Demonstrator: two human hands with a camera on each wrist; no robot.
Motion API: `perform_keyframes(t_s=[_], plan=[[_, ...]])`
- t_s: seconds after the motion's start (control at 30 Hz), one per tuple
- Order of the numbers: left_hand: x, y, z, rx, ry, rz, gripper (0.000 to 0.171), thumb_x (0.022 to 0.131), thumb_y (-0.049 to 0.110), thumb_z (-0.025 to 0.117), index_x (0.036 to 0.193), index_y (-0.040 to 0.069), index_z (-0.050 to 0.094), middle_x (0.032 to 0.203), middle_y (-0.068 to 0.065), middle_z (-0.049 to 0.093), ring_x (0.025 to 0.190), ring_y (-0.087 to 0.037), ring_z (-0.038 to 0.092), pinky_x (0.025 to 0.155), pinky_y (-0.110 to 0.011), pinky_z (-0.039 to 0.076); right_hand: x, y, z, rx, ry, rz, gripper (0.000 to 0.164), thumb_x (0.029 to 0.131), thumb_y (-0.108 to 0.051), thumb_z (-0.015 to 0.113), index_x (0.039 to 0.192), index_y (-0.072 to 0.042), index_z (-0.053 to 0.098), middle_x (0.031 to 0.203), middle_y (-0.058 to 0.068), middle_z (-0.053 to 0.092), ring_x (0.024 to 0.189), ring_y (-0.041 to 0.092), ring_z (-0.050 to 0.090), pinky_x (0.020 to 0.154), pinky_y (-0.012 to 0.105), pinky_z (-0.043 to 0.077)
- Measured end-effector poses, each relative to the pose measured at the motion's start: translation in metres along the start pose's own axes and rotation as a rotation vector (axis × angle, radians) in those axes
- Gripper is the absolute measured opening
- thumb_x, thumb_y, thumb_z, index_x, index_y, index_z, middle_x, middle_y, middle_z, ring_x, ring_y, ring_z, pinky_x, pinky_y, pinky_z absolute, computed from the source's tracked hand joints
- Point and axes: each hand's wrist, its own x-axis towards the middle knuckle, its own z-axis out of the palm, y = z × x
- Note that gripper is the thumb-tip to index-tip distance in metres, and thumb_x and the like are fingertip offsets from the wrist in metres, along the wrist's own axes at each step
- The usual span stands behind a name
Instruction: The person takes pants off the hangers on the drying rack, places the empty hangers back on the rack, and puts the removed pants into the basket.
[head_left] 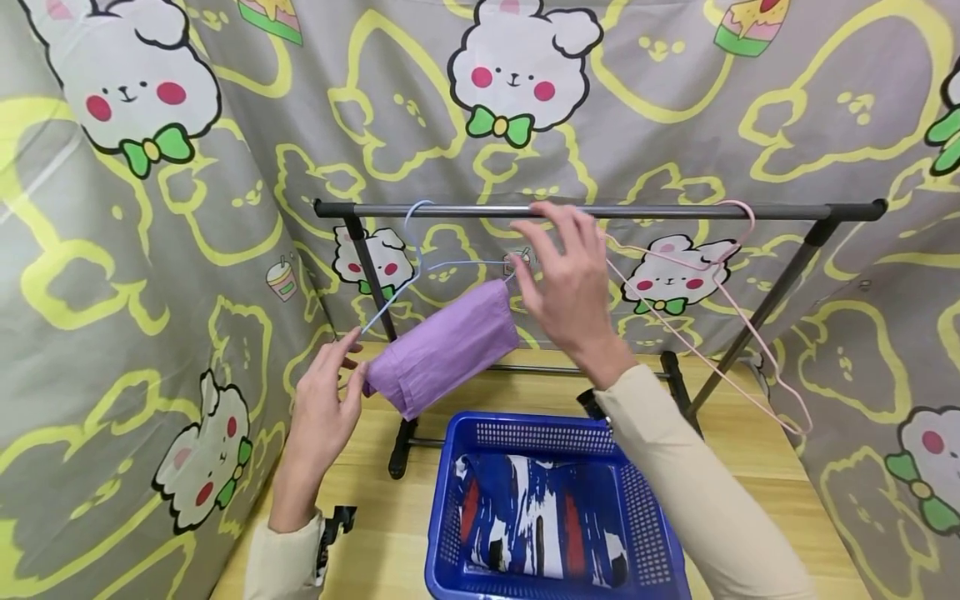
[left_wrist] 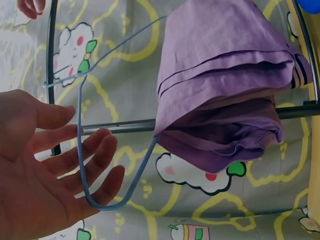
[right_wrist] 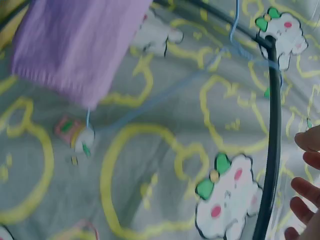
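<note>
The person's two hands are apart, on either side of a folded purple garment that is draped over the lower bar of a blue hanger. The left hand is at the hanger's rounded end, its fingers loosely bent and separated, with the wire passing across in front of them; whether they touch it cannot be told. The right hand is raised on the garment's other side, fingers relaxed and gripping nothing, fingertips in front of a dark rail; contact there is unclear. The blue hanger's hook sits over that rail, between the two hands. To the right hand's right, a pink hanger hangs from the same rail. Below and between the hands stands a blue basket, holding a cloth patterned in blue, white, red and black. A rabbit-print curtain spreads beyond both hands.
</note>
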Motion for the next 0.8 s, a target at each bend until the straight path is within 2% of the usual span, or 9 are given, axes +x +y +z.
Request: perform_keyframes(t_s=[0.17, 0.3, 0.4, 0.6, 0.8], plan=[[0.005, 0.002, 0.0, 0.035, -0.033, -0.012, 0.04, 0.102, 0.004, 0.06, 0.143, 0.002, 0.058, 0.108, -0.014, 0.068, 0.078, -0.021, 0.061, 0.063, -0.038, 0.053, 0.011, 0.022, -0.019, -0.147, 0.003, -0.032, 0.031, 0.098, -0.019, 0.069, 0.126, -0.007, 0.068, 0.141, 0.017, 0.058, 0.132, 0.038, 0.046, 0.122, 0.056, 0.012], [0.012, 0.004, -0.001, 0.026, -0.071, -0.016, 0.031, 0.104, 0.0, 0.054, 0.134, -0.002, 0.063, 0.096, -0.011, 0.071, 0.062, -0.014, 0.049, 0.052, -0.028, 0.042, 0.014, 0.036, -0.029, -0.192, -0.021, 0.018, 0.03, 0.099, -0.022, 0.069, 0.125, -0.007, 0.07, 0.137, 0.016, 0.06, 0.129, 0.038, 0.048, 0.121, 0.06, 0.006], [0.014, 0.006, -0.002, -0.025, -0.111, -0.033, 0.027, 0.105, -0.004, 0.051, 0.126, -0.004, 0.067, 0.089, -0.009, 0.072, 0.053, -0.011, 0.042, 0.047, -0.027, 0.036, 0.014, 0.044, -0.033, -0.195, -0.051, 0.064, 0.026, 0.101, -0.024, 0.066, 0.119, -0.006, 0.072, 0.129, 0.017, 0.061, 0.123, 0.039, 0.049, 0.12, 0.063, 0.006], [0.015, 0.006, -0.003, -0.197, -0.179, -0.096, 0.023, 0.108, 0.005, 0.05, 0.117, 0.001, 0.07, 0.08, -0.011, 0.066, 0.054, -0.01, 0.044, 0.048, -0.026, 0.038, 0.01, 0.054, -0.034, -0.14, -0.072, 0.128, 0.025, 0.105, -0.021, 0.06, 0.117, -0.003, 0.071, 0.118, 0.02, 0.06, 0.112, 0.042, 0.052, 0.118, 0.061, 0.018], [0.017, 0.008, 0.005, -0.477, -0.199, -0.253, 0.028, 0.109, 0.017, 0.051, 0.107, -0.002, 0.071, 0.068, -0.009, 0.05, 0.052, -0.008, 0.039, 0.043, -0.025, 0.033, 0.005, 0.06, -0.04, -0.107, -0.039, 0.126, 0.022, 0.104, -0.012, 0.06, 0.117, 0.0, 0.072, 0.115, 0.019, 0.064, 0.11, 0.041, 0.054, 0.117, 0.057, 0.027]])
